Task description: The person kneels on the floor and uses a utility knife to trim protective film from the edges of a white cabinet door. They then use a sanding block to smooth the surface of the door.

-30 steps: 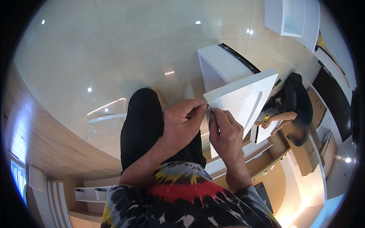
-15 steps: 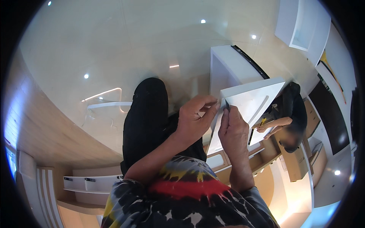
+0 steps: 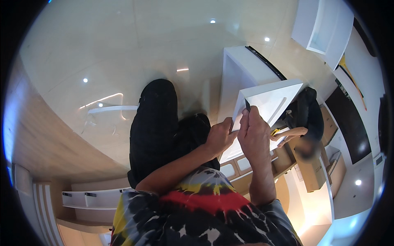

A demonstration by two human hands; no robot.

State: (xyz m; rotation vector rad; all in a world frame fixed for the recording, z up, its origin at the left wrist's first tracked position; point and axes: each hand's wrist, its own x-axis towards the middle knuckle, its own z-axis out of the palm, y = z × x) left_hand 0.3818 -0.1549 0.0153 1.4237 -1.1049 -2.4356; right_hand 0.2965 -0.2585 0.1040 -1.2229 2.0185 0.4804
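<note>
In front of me stands a white panel (image 3: 266,91), tilted, with a long groove in its face. My left hand (image 3: 221,136) is closed on the panel's near left edge, thumb and fingers on either side of it. My right hand (image 3: 255,125) is closed around a small thin dark blade-like tool (image 3: 247,103). Its tip points up at the panel's left corner, and most of its body is hidden in my fingers. Right behind the panel is a white drawer box (image 3: 236,61) with a black slide rail (image 3: 266,61) along its top edge.
To the right, a co-worker (image 3: 308,119) in dark clothes bends over, a yellow tool (image 3: 275,131) in hand. A white open box (image 3: 326,30) stands at the far right. Cardboard (image 3: 308,174) lies nearer. A white shelf unit (image 3: 96,199) is at the lower left.
My left hand has come down from beside the right fingertips and now grips the panel's edge. My right hand has moved up slightly with the dark tool. The view has shifted a little.
</note>
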